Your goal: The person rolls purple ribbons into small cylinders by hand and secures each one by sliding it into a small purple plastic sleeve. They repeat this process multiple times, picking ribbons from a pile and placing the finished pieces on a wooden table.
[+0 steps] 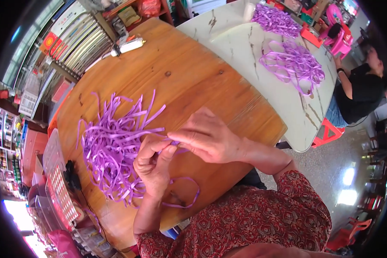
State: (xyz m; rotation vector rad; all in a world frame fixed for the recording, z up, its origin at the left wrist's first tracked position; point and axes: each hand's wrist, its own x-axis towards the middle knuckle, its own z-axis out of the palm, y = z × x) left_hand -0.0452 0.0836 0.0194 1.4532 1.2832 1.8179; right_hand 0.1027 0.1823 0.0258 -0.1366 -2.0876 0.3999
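Note:
A large heap of purple ribbons point(112, 150) lies on the left part of the wooden table point(189, 73). Just right of the heap, my two hands meet above the tabletop, fingertips together. My left hand point(152, 163) pinches a purple ribbon between thumb and forefinger, and one end sticks out toward the heap. From the other side, my right hand point(208, 137) pinches the same bit of ribbon. The fingers hide most of the part between them. Below the hands, a loop of purple ribbon point(193, 200) curves over the table near its front edge.
A white marble-patterned table point(236, 47) adjoins at the right, bearing a loose purple ribbon bundle point(292, 66) and a denser ribbon pile point(276, 20). A person in black point(361, 88) sits at its right side. A white power strip point(131, 46) lies at the wooden table's far edge.

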